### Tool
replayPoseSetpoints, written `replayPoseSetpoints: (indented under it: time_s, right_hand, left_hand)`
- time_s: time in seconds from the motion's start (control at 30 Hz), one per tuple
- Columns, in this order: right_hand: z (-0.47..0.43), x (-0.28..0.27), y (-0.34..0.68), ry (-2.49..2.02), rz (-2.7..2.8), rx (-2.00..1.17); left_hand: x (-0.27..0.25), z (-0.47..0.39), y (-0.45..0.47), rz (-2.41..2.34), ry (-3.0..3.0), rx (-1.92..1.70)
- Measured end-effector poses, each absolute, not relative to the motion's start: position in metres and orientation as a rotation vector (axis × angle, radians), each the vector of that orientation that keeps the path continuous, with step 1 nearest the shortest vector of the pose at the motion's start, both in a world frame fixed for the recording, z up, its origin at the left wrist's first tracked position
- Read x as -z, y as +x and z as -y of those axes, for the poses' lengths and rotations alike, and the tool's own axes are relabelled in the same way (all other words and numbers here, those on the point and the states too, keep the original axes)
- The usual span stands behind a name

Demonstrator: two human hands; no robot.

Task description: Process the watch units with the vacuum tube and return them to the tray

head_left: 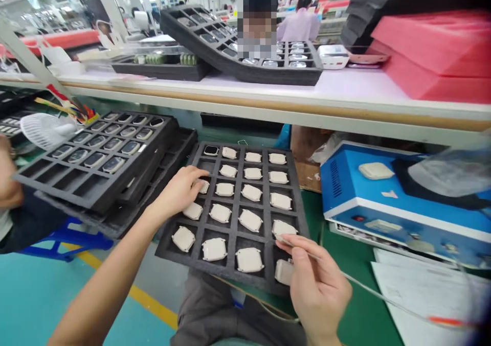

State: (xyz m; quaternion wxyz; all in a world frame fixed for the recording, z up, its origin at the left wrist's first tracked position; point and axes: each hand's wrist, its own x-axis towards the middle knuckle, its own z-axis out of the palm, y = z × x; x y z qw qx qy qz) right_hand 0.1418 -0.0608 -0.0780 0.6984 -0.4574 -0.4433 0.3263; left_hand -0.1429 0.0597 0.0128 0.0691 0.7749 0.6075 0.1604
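A black foam tray [230, 231] with a grid of compartments lies before me, most holding cream watch cases [249, 260]. My left hand [184, 190] reaches into the left column, thumb and fingers bent around a cream watch case [205, 187] that they partly hide. At the tray's right column, my right hand [318, 284] pinches a thin pen-like tool [303, 249], whose pale cord trails right. Its tip is near a case [284, 227] in that column. One dark-faced watch [210, 151] sits in the far left compartment; the compartment below it is bare.
Stacked black trays [88, 182] with watches stand at left, beside a white fan [48, 130]. A blue box [364, 192] at right carries a cream case and a clear bag. The shelf [345, 88] above bears more trays and red foam [433, 54]. Another person's arm shows at far left.
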Motion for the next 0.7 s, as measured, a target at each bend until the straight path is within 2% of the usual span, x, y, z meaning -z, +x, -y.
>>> replayPoseSetpoints:
  time_s: [0.13, 0.33, 0.43, 0.6, 0.7]
  right_hand:
    - [0.059, 0.075, 0.142, -1.049, 1.02, -0.726]
    - [0.055, 0.063, 0.141, -1.059, 1.078, -0.683]
    - [0.055, 0.062, 0.141, -1.03, 1.074, -0.678]
    - [0.053, 0.062, 0.141, -0.974, 1.038, -0.722]
    - [0.051, 0.062, 0.141, -0.939, 1.022, -0.719]
  left_hand:
    - [-0.023, -0.086, -0.133, -1.955, 2.382, -0.475]
    - [-0.033, -0.179, -0.122, -1.915, 2.375, -0.29]
    - [-0.041, -0.192, -0.121, -1.922, 2.369, -0.289]
    - [-0.046, -0.112, -0.102, -1.921, 2.372, -0.506]
    - [-0.029, -0.033, -0.067, -1.699, 2.087, -0.959]
